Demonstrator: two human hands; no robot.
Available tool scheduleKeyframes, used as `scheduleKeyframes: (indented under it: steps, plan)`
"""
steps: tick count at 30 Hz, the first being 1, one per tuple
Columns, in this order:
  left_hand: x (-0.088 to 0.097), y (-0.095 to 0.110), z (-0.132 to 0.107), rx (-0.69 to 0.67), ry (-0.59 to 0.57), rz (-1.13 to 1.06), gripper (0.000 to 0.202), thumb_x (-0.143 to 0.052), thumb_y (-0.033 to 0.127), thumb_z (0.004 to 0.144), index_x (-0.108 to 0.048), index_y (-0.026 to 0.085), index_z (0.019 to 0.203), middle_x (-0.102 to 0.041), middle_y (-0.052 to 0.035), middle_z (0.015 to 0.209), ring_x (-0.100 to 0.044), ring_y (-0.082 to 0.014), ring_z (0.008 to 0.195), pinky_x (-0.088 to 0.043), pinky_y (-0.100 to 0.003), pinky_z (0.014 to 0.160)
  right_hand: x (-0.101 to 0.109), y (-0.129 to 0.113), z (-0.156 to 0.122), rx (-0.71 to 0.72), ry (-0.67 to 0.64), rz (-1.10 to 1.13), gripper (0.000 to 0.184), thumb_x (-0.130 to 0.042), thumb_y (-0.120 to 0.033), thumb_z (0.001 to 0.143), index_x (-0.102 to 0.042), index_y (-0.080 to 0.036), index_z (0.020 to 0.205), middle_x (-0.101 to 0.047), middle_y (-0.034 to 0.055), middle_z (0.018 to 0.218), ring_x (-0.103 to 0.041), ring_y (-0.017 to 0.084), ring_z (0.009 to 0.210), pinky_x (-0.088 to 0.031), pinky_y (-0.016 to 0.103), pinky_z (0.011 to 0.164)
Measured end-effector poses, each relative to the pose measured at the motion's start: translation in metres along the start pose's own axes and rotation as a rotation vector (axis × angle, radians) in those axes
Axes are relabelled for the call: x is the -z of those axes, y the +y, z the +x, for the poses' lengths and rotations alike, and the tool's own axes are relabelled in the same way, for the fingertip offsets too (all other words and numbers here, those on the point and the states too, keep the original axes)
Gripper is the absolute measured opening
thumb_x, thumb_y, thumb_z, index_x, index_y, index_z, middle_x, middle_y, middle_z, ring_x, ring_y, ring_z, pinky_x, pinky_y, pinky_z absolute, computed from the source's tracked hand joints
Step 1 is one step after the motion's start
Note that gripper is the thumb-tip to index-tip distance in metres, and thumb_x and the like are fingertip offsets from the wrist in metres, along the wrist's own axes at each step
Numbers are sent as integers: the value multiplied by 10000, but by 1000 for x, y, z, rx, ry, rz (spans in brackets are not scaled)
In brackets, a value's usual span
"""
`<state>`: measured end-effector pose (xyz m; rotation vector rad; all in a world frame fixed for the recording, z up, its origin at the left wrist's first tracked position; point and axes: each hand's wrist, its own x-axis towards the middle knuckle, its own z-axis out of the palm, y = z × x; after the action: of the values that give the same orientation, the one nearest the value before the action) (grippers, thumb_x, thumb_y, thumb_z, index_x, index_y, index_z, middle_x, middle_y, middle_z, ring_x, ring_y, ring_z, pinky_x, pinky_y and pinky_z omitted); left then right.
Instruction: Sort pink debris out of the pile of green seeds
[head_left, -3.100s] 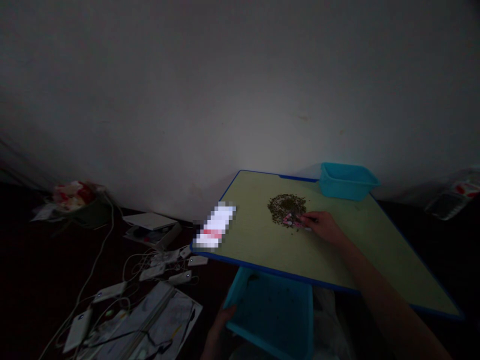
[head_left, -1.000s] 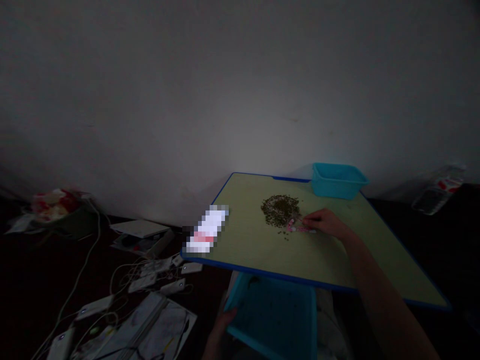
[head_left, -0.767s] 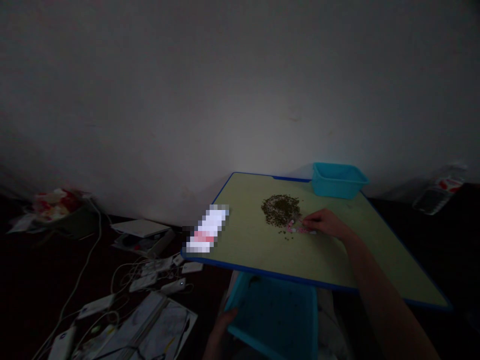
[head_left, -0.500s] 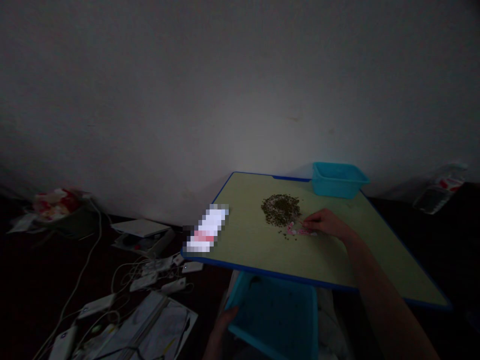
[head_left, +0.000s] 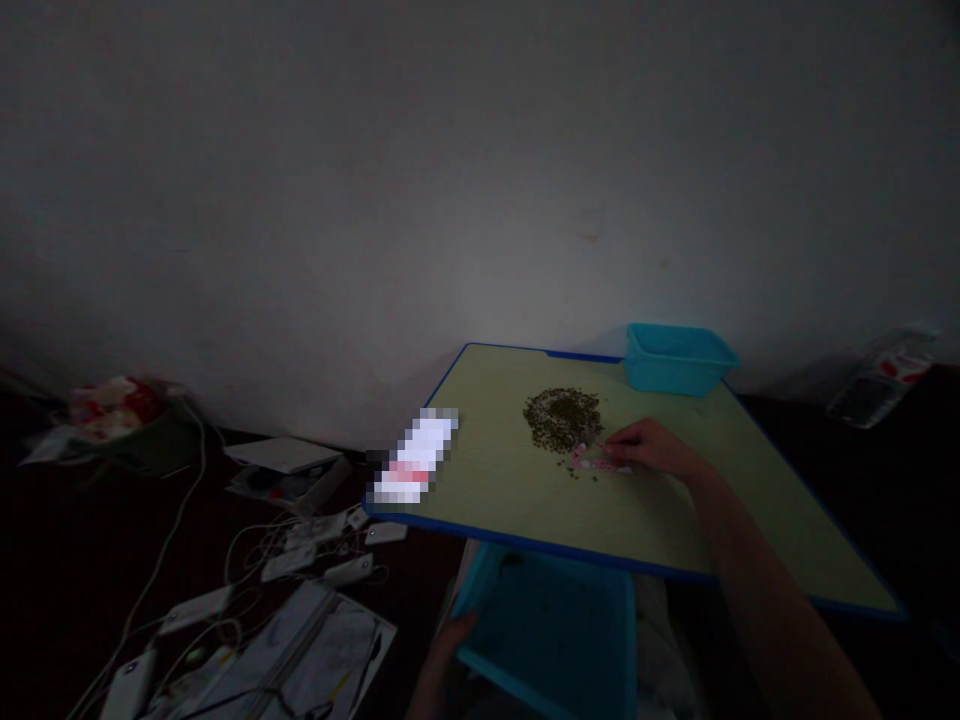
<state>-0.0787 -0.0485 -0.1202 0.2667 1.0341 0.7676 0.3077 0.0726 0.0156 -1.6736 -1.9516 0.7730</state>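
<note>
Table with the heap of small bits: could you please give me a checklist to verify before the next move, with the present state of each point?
1. Left hand on the lower basin: ok, it holds the left rim.
2. Right hand gripping the pink-and-white item: cannot tell; it is right at it, but the picture is too dark.
3. All bits inside the heap: not ok; stray bits lie on its near side.
4. Upper basin upright on the table: ok, near the far right corner.
5. Lower basin clean inside: cannot tell, too dark.
</note>
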Motion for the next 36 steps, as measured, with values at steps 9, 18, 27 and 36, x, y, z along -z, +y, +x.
scheduleKeyframes:
  steps: [9,18,27,36]
  plan:
    - [9,-5,6,27,109,-44,547,-832,463,540,-696,201,1001,-747,-158,1193,-325,-421,1470,-384,-580,1119,1,5,0,-13,16,7,431,-602,-546,823,-811,-169,805,-649,19,594,-491,139,529,-338,262,528]
    - [-3,0,-6,69,31,-68,469,-702,485,717,-716,146,1042,-759,-177,1144,-463,-427,1385,-388,-544,1116,7,5,-4,-41,47,17,474,-602,-589,808,-797,-158,772,-634,26,582,-492,143,531,-329,259,515]
    - [-7,1,-3,51,-42,-78,690,-758,488,648,-645,160,1244,-701,-163,1294,-403,-407,1433,-311,-545,1171,9,12,-2,-49,60,-10,425,-618,-548,802,-797,-163,767,-669,33,622,-536,164,573,-365,267,548]
    - [22,-8,35,52,38,-12,456,-834,429,503,-726,180,869,-759,-168,1162,-239,-415,1500,-288,-531,1183,6,6,-2,-37,21,-14,415,-613,-538,817,-803,-173,769,-645,23,595,-500,147,542,-341,266,541]
